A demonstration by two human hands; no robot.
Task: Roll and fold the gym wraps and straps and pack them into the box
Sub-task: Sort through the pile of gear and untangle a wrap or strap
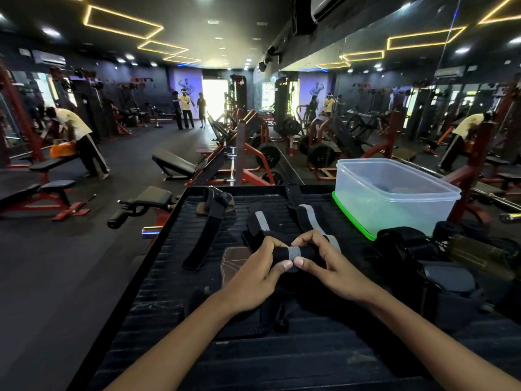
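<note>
A black wrap with a grey stripe point(294, 252) is partly rolled at the middle of the black ribbed table point(253, 359). My left hand point(262, 273) and my right hand point(324, 263) pinch the roll from either side, thumbs meeting at the grey band. Its unrolled tail point(307, 213) runs away from me across the table. A second grey-striped wrap point(260, 221) lies just left of it. A long black strap point(207, 232) lies further left. The clear plastic box point(394, 193) stands at the back right on a green lid point(352, 218).
A brown leather grip pad point(235, 259) lies left of my hands, and black straps point(270, 320) lie under my wrists. A heap of black gear point(417, 255) fills the right side. Benches, weight racks and people occupy the gym floor beyond; a mirror runs along the right.
</note>
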